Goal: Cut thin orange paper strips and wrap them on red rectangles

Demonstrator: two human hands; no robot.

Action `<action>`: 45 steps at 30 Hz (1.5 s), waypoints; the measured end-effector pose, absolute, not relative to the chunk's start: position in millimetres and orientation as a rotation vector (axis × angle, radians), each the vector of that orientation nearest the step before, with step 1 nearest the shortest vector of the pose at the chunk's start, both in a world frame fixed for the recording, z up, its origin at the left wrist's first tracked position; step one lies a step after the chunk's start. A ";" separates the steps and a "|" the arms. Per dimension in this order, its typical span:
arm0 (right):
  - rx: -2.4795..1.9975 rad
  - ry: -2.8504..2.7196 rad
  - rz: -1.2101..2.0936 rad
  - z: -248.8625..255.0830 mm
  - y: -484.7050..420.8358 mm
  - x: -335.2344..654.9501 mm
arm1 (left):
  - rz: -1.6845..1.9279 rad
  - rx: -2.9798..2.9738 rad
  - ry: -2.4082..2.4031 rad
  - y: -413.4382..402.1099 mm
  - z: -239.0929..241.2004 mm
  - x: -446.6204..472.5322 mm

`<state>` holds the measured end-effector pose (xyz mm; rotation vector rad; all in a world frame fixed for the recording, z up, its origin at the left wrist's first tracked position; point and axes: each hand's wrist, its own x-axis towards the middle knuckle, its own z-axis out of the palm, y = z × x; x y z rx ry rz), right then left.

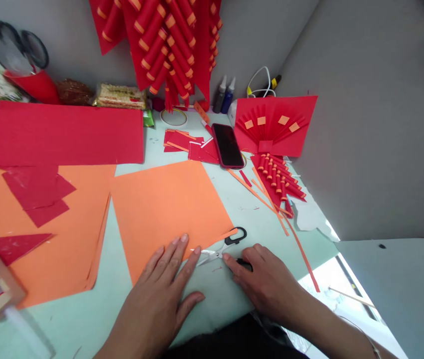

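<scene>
My left hand [161, 286] lies flat, fingers stretched out, on the near corner of an orange paper sheet [167, 204] on the pale green table [84, 309]. My right hand [262, 279] rests on the table beside it, fingers curled over the lower black handle of a pair of scissors [223, 247]. The scissors lie at the sheet's near right edge, blades pointing left toward my left fingertips. The upper handle loop stays free.
A stack of orange sheets [66, 239] with red scraps lies left, a large red sheet [62, 134] behind it. A black phone [227, 145], red paper rolls [277, 177], a red fan piece [275, 124], orange strips [264, 199] and glue bottles [223, 94] sit right. Grey walls enclose the corner.
</scene>
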<state>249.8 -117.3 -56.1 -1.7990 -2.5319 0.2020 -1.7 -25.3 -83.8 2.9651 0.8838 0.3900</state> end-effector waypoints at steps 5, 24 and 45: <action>-1.784 -2.551 0.227 -56.9 -116.3 249.3 | 0.392 2.991 0.878 -25.5 -83.1 -1.8; -1.772 -2.560 0.194 -59.5 -119.8 247.6 | 0.393 2.953 0.883 -25.0 -84.8 -1.9; -1.762 -2.515 0.167 -60.1 -120.9 243.5 | 0.383 2.886 0.918 -28.6 -82.8 0.2</action>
